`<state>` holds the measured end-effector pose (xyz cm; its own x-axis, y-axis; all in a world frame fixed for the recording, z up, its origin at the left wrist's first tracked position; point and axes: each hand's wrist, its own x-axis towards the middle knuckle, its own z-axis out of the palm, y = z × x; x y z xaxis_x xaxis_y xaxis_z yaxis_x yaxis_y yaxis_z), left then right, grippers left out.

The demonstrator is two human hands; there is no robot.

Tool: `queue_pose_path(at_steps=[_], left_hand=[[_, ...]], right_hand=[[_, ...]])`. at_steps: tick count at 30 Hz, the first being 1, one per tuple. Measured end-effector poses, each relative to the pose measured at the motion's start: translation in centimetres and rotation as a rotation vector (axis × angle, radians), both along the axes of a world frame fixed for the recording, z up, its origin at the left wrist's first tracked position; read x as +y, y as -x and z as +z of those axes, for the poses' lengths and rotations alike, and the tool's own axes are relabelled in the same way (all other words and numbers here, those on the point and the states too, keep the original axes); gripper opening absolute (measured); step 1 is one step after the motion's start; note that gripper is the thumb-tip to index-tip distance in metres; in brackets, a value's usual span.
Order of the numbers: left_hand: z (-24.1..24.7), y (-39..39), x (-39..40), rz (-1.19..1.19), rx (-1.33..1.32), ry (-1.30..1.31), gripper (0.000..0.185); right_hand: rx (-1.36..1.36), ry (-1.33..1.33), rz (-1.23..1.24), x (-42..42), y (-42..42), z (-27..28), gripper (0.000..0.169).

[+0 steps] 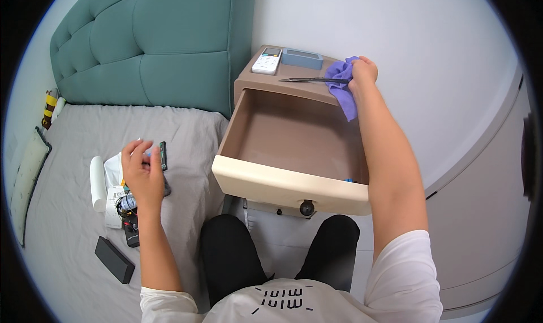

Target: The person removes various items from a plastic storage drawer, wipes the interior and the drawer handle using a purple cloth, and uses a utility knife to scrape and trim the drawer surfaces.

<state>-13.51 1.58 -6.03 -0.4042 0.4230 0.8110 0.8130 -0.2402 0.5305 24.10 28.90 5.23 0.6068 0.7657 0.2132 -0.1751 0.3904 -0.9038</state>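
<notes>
My right hand is closed on a purple cloth and the dark handle end of a slim metal tool, perhaps scissors, above the nightstand top. Below it the nightstand drawer is pulled out, with a small blue item at its front right corner. My left hand is raised over the bed with curled, parted fingers, and nothing is plainly held in it. Beneath and around it lie a white cylinder, a white box, black cables and a black remote control.
A white remote control and a blue-grey rectangular object rest on the nightstand. A black box lies on the bed. The green tufted headboard borders the nightstand's left side. My knees are below the drawer.
</notes>
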Motion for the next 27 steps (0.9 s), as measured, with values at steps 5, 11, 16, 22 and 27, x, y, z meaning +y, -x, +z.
queue_pose_path(at_steps=[5, 11, 16, 22, 27], left_hand=[[8.7, -9.3, 2.9, -0.418, 0.369, -0.058, 0.019], [12.6, -17.3, 11.8, -0.49, 0.807, 0.331, 0.027], [12.2, -20.9, 16.1, -0.464, 0.841, 0.618, 0.028], [11.8, -21.5, 15.7, -0.552, 0.768, 0.603, 0.022], [11.3, -20.2, 13.7, -0.39, 0.853, 0.488, 0.015]], right_hand=[[-0.226, 0.059, -0.117, -0.2, -0.2, -1.0, 0.032], [-0.523, 0.038, -0.189, -3.2, 1.4, -0.5, 0.031], [-0.562, -0.041, -0.233, -4.2, 1.6, -0.3, 0.03], [-0.49, -0.188, -0.248, -4.7, 1.5, 0.2, 0.028], [-0.229, -0.491, -0.152, -5.1, 0.7, 3.7, 0.025]])
